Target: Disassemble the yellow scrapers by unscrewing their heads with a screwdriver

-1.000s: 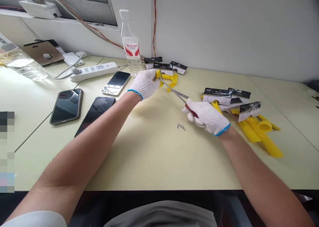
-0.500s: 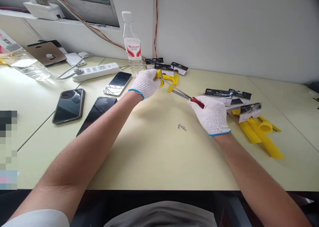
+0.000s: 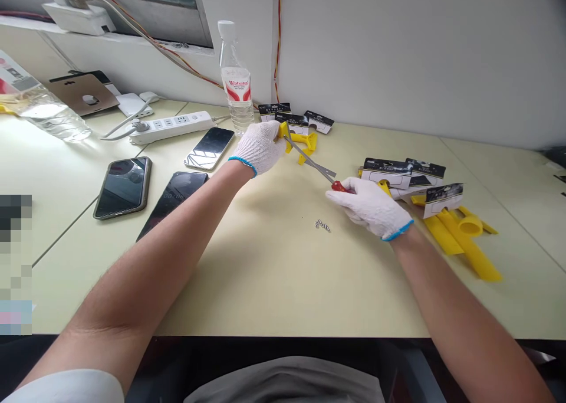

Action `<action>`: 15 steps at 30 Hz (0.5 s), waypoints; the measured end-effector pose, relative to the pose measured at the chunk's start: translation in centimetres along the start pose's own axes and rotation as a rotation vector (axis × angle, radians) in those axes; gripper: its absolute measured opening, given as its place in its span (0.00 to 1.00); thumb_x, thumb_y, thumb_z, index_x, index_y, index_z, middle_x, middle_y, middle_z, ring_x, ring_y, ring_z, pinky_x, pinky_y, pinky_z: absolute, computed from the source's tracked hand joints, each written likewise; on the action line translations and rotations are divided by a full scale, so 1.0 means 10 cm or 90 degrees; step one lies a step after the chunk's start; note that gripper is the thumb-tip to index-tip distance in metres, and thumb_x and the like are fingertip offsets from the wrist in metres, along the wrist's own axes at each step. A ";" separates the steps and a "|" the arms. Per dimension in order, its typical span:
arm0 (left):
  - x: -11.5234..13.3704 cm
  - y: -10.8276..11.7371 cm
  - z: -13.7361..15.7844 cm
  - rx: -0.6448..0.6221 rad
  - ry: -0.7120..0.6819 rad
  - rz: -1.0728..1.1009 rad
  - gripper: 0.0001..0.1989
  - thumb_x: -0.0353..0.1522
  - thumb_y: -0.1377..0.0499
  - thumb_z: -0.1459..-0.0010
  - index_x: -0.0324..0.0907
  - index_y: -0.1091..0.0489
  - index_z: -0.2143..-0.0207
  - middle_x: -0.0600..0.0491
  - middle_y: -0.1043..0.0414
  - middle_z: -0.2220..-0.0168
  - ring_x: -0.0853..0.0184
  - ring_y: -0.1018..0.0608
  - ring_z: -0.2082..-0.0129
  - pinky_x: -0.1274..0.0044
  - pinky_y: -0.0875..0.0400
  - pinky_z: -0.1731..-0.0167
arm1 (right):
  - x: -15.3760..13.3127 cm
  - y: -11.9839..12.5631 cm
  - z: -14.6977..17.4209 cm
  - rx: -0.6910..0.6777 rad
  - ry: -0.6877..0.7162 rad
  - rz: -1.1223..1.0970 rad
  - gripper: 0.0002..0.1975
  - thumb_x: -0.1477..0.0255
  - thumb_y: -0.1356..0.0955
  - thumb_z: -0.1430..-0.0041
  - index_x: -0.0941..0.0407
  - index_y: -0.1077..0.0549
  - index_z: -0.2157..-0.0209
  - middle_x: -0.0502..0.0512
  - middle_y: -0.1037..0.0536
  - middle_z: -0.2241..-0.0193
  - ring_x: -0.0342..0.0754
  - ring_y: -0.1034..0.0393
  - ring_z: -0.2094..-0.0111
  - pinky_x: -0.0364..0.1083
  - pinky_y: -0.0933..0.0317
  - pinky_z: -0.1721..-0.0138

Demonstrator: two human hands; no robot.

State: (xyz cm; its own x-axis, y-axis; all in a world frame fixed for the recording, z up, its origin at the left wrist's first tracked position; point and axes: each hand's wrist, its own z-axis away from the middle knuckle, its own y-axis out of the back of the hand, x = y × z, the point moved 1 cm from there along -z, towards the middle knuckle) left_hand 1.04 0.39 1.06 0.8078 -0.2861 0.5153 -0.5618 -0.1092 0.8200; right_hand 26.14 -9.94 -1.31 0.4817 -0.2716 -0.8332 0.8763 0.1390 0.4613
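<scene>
In a white knit glove with a blue cuff, my left hand (image 3: pixel 259 149) is closed round a yellow plastic scraper head (image 3: pixel 283 130) with a thin metal part. My right hand (image 3: pixel 374 205), gloved alike, grips a screwdriver (image 3: pixel 338 186) by its red handle. The shaft slants up to the left, and its tip meets the yellow head beside my left fingers. Beyond the shaft lies a flat metal blade (image 3: pixel 326 170). Other yellow scraper parts (image 3: pixel 307 139) rest just behind the held piece. Several small silver screws (image 3: pixel 322 225) lie on the table between my hands.
Black-and-white packaging cards (image 3: pixel 387 173) and yellow plastic parts (image 3: pixel 471 238) lie at right. A water bottle (image 3: pixel 239 93) stands behind my left hand. Further left are phones (image 3: pixel 122 187), a white power strip (image 3: pixel 174 127) and a second bottle (image 3: pixel 57 117) on its side.
My right hand has turned on the screwdriver and shifted slightly lower, its fingers now stretched further along the handle. The left hand and yellow scraper head have barely moved.
</scene>
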 end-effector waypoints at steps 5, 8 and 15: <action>-0.05 -0.03 -0.03 -0.005 -0.006 -0.006 0.10 0.29 0.44 0.37 0.45 0.43 0.71 0.50 0.24 0.70 0.60 0.24 0.62 0.71 0.34 0.62 | 0.05 -0.05 -0.05 0.295 0.242 0.289 0.12 0.60 0.25 0.40 0.53 0.21 0.67 0.56 0.17 0.68 0.53 0.26 0.68 0.49 0.38 0.65; -0.04 -0.03 -0.02 -0.009 0.002 0.012 0.09 0.29 0.44 0.38 0.45 0.40 0.71 0.50 0.23 0.69 0.60 0.23 0.62 0.71 0.33 0.62 | 0.05 -0.07 -0.05 0.348 0.285 0.400 0.14 0.58 0.28 0.34 0.54 0.18 0.63 0.58 0.17 0.69 0.55 0.25 0.67 0.50 0.41 0.64; -0.02 -0.02 0.01 -0.002 -0.004 0.023 0.06 0.30 0.44 0.38 0.44 0.35 0.69 0.49 0.22 0.68 0.59 0.22 0.61 0.71 0.30 0.60 | -0.01 -0.06 0.01 0.140 0.162 0.198 0.26 0.49 0.36 0.29 0.54 0.21 0.70 0.55 0.22 0.76 0.48 0.36 0.76 0.47 0.46 0.72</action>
State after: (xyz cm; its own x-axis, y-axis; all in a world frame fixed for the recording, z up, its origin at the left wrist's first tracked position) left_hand 1.04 0.39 0.76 0.7863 -0.2959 0.5424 -0.5893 -0.0954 0.8022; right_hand 25.57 -10.12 -1.40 0.7323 -0.0030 -0.6810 0.6805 -0.0358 0.7319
